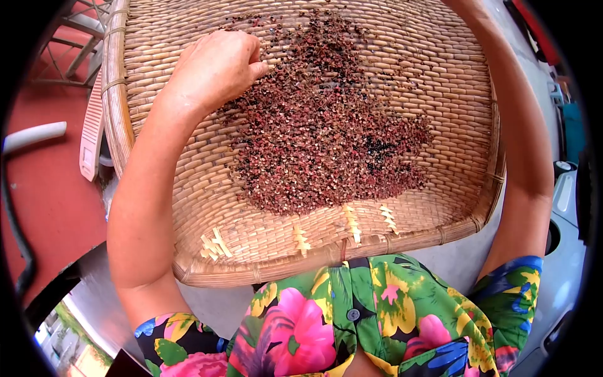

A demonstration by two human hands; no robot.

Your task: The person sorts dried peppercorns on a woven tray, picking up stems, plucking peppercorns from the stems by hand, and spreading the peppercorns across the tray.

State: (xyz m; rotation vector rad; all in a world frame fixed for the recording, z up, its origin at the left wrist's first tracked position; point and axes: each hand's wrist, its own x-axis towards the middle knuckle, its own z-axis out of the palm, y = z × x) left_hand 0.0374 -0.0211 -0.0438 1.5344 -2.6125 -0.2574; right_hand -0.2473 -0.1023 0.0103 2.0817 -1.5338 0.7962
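A large woven winnowing basket (465, 125) is tilted in front of my body, its near rim close to my shirt. Spread over its middle is a heap of small reddish-brown husks mixed with shiny black seeds (326, 144), which look like Sichuan peppercorns. My left hand (220, 66) is over the upper left of the basket, at the edge of the heap. Its fingers are curled closed, and what they hold, if anything, is hidden. Only the base of my right hand (463, 4) shows at the top edge, near the basket's far right side; its fingers are out of frame.
Pale woven strips (352, 224) show along the near inside of the basket. To the left are a red floor (56, 182), a pale slotted plastic piece (92, 135) and a white pipe (38, 136). A light-blue plastic object (565, 251) stands at right.
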